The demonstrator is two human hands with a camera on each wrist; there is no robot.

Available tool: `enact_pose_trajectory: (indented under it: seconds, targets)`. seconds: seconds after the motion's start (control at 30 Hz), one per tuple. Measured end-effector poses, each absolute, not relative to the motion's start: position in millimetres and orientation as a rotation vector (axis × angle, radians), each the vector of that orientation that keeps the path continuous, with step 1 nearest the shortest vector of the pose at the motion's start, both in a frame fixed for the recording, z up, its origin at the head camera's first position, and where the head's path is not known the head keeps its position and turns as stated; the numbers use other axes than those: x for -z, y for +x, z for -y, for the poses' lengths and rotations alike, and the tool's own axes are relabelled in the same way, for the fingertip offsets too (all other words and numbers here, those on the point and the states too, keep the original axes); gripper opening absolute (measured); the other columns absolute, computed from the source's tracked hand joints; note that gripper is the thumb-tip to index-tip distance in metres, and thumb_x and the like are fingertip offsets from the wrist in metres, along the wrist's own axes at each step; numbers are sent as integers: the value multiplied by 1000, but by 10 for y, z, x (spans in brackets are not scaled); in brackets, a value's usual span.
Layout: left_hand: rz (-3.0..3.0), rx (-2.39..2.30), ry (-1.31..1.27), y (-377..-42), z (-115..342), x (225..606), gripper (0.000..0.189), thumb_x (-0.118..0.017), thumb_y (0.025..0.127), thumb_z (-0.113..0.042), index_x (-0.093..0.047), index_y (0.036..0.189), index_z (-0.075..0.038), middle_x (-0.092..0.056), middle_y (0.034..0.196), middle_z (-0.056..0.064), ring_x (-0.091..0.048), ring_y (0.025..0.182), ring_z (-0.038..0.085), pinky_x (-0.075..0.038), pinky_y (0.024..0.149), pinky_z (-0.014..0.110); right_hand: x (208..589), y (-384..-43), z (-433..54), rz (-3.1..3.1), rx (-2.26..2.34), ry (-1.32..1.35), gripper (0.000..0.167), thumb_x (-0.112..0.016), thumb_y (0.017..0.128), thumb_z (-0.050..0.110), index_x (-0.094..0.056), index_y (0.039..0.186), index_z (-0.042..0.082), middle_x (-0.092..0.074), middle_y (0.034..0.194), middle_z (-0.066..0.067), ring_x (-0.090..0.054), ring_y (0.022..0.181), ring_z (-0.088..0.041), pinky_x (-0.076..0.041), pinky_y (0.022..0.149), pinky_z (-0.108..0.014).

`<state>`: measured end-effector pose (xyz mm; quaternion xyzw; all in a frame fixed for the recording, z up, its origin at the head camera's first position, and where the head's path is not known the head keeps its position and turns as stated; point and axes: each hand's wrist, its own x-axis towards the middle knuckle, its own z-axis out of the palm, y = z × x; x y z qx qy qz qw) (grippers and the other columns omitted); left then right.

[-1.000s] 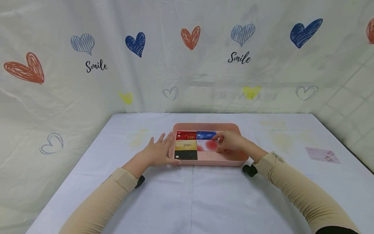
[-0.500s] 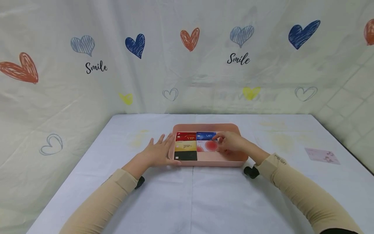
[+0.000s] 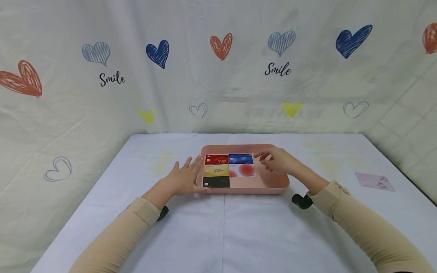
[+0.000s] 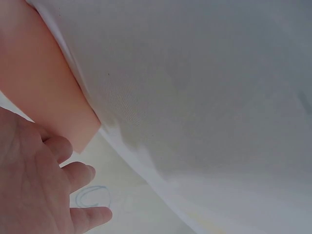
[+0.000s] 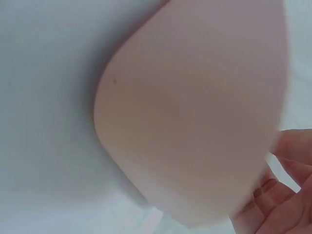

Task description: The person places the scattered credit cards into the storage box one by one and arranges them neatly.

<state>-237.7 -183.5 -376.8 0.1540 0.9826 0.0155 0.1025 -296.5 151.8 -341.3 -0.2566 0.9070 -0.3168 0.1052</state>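
Observation:
A pink tray [image 3: 252, 190] holds several bank-style cards in two columns. On its left lie a red VIP card [image 3: 215, 159], a gold card [image 3: 213, 171] and a black card [image 3: 220, 182]. Beside them are a blue VIP card [image 3: 238, 159] and a white card with a red circle [image 3: 241, 170]. My left hand [image 3: 182, 179] rests on the tray's left end, fingers spread; the left wrist view shows its fingertips by the tray wall [image 4: 44, 73]. Over the tray's right part, my right hand [image 3: 278, 161] has loosely bent fingers and holds nothing visible.
A pale pink card [image 3: 374, 181] lies on the white-covered table [image 3: 205, 235], to the right of the tray. Behind the table hangs a light curtain [image 3: 246, 87] printed with hearts.
My right hand has come off the cards, moving right and slightly up; the white card with the red circle now shows fully. The left hand has stayed in place.

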Motion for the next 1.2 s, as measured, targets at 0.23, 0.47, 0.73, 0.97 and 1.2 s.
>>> enact_pose_trajectory:
  seconds: [0.23,0.47,0.73,0.97,1.2]
  targets:
    - [-2900,-68,448,-2385,1838,3782,121,-57,81,-83,-8,166,-12,-6,172,5,-7,156,37,-8,117,71,3332,-2941,-1701,-2746,956,-719,29,-57,103,3,-65,129,-3,-65,115,-26,-67,77,-27,-57,68,-38]
    - [-2890,-66,437,-2376,1831,3789,120,-58,82,-82,-8,166,-13,-7,172,5,-7,156,38,-8,117,71,3267,-2924,-1946,-2842,958,-716,29,-58,100,3,-68,127,-1,-67,115,-23,-69,79,-26,-54,64,-34]
    - [-2890,-67,437,-2379,1829,3788,120,-58,82,-82,-8,166,-13,-7,172,5,-7,156,37,-8,117,71,3223,-2942,-2331,-2912,944,-634,29,-61,101,8,-66,128,-3,-68,114,-23,-71,85,-28,-56,69,-33]
    - [-2890,-75,444,-2383,1834,3791,121,-57,82,-83,-8,166,-12,-6,172,5,-7,156,38,-8,117,71,3223,-2971,-2659,-2972,916,-500,32,-61,103,10,-64,130,-5,-70,113,-23,-71,88,-28,-56,69,-32]
    - [-2884,-60,452,-2377,1828,3776,121,-56,82,-83,-7,166,-12,-5,172,5,-7,156,38,-8,117,71,3281,-3003,-3045,-3041,838,-352,35,-56,105,14,-61,133,-7,-69,110,-28,-70,92,-38,-53,67,-35]
